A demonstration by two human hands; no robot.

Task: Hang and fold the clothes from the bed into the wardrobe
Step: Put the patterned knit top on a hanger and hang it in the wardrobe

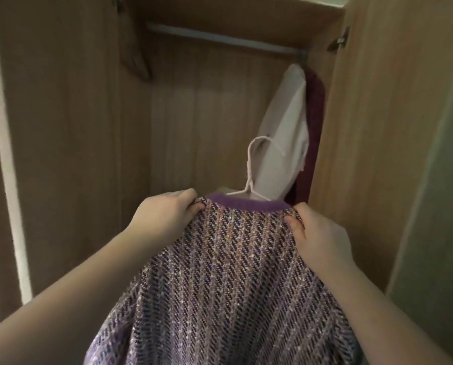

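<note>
Gripping purple cardigan (220, 272) shoulders — both hands, hanger (249, 177) inside

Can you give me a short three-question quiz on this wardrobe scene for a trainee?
1. True or false: the purple tweed garment already hangs from the rail.
2. Which grips the garment's shoulders? A: left hand only. B: right hand only. C: both.
3. Where in the wardrobe do the white garment and dark red garment hang?

Key
1. False: its white hanger hook is below the rail.
2. C.
3. At the rail's right end.
</note>
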